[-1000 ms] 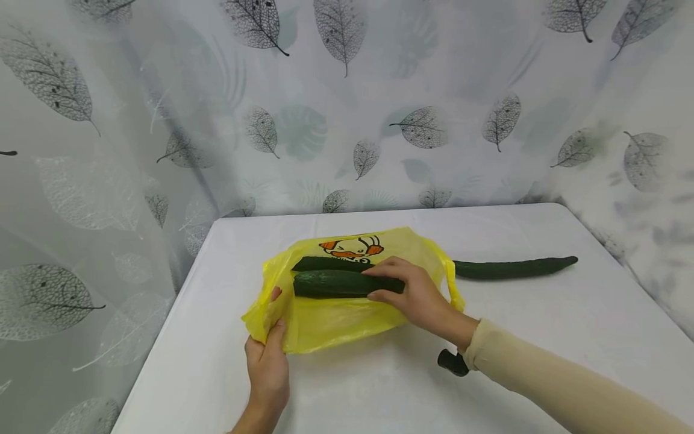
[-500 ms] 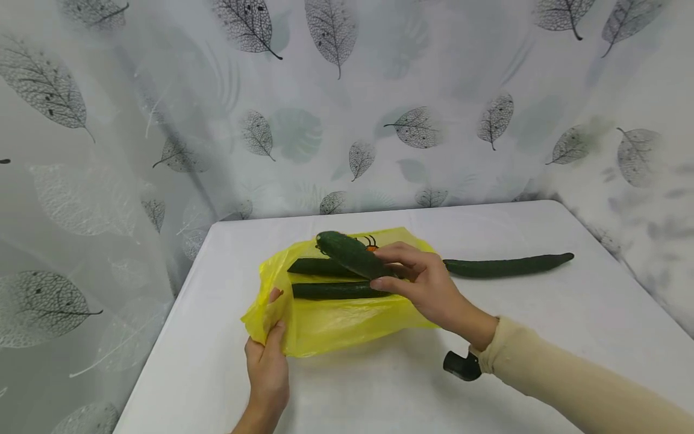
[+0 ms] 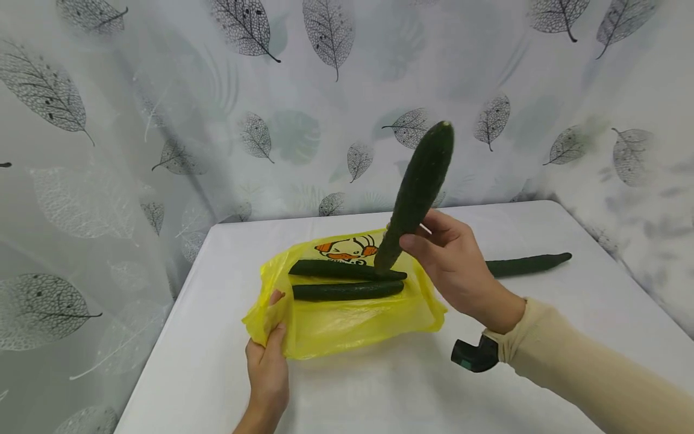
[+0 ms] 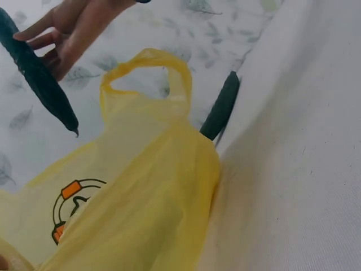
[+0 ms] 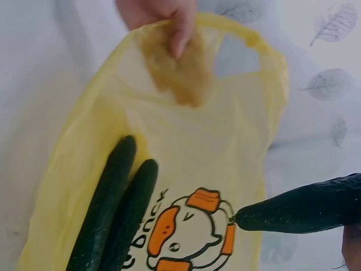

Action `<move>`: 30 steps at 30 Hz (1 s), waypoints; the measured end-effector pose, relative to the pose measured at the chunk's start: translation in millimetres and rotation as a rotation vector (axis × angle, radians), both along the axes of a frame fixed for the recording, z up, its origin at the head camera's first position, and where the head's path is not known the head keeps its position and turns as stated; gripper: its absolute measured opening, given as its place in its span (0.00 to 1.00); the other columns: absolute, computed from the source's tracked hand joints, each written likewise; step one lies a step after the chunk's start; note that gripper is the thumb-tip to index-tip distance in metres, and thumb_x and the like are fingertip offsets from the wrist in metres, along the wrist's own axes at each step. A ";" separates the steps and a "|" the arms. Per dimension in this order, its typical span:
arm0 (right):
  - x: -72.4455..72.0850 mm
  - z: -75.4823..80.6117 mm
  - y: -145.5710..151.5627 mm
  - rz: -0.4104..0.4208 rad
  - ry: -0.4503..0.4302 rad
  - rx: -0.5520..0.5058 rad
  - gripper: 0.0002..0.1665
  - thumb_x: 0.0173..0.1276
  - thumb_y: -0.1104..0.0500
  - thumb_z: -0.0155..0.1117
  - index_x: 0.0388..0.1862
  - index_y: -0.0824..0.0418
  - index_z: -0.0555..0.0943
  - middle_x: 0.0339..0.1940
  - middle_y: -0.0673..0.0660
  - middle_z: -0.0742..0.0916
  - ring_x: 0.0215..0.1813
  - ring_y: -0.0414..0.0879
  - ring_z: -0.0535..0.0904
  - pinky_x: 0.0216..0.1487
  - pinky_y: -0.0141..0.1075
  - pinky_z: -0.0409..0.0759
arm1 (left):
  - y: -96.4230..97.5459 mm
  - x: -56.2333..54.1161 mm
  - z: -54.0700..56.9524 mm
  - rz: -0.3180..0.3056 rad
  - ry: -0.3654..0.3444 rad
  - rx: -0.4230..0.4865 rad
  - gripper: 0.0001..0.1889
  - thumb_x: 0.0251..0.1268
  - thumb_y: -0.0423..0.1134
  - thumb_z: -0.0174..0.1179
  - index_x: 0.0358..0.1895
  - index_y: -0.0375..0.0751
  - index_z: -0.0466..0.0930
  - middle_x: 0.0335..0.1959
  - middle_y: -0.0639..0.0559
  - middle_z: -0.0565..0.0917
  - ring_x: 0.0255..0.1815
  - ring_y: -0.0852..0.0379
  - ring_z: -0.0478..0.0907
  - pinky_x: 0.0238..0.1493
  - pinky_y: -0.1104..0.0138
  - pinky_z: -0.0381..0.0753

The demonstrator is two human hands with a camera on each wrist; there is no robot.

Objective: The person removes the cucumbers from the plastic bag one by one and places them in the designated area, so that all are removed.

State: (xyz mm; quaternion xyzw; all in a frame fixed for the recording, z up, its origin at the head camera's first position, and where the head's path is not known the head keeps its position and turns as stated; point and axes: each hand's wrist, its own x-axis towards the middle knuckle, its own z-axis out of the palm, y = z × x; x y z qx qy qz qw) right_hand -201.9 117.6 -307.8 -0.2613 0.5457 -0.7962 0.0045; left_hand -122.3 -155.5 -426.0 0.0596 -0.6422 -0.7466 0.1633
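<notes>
Right hand (image 3: pixel 458 265): fingers and thumb clamped on the held cucumber (image 3: pixel 420 184), steeply tilted above the yellow bag (image 3: pixel 347 328). Left hand (image 3: pixel 268 371): fingers gripping the bag's edge. Inside lie a far cucumber (image 3: pixel 336 269) and a near cucumber (image 3: pixel 347 292); an outer cucumber (image 3: pixel 531 264) rests on the worktop (image 3: pixel 374 392). Looks partway: two bagged, one in hand, one outside.

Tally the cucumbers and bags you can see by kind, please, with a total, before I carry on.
Cucumbers: 4
Yellow plastic bag: 1
Total: 5
</notes>
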 end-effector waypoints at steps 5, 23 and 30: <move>-2.1 18.5 5.2 0.033 -0.060 -0.158 0.17 0.76 0.71 0.56 0.57 0.58 0.83 0.50 0.56 0.83 0.58 0.56 0.76 0.68 0.51 0.74 | -0.7 0.4 -0.4 0.002 -0.026 -0.004 0.25 0.79 0.26 0.39 0.76 0.38 0.63 0.74 0.53 0.69 0.76 0.57 0.59 0.73 0.72 0.61; -25.7 51.6 61.2 -0.054 0.054 -0.350 0.18 0.73 0.73 0.58 0.59 0.67 0.81 0.49 0.58 0.82 0.57 0.52 0.70 0.57 0.44 0.76 | -1.5 -2.9 -2.6 0.009 0.025 0.008 0.26 0.77 0.24 0.39 0.75 0.36 0.65 0.74 0.53 0.70 0.77 0.58 0.57 0.73 0.73 0.59; -34.8 25.4 95.8 -0.188 -0.006 -0.110 0.26 0.71 0.77 0.57 0.68 0.71 0.75 0.61 0.60 0.78 0.59 0.52 0.73 0.58 0.34 0.80 | -1.9 -3.1 -4.4 -0.001 -0.006 0.000 0.27 0.78 0.24 0.39 0.76 0.39 0.64 0.74 0.54 0.69 0.77 0.58 0.58 0.73 0.73 0.60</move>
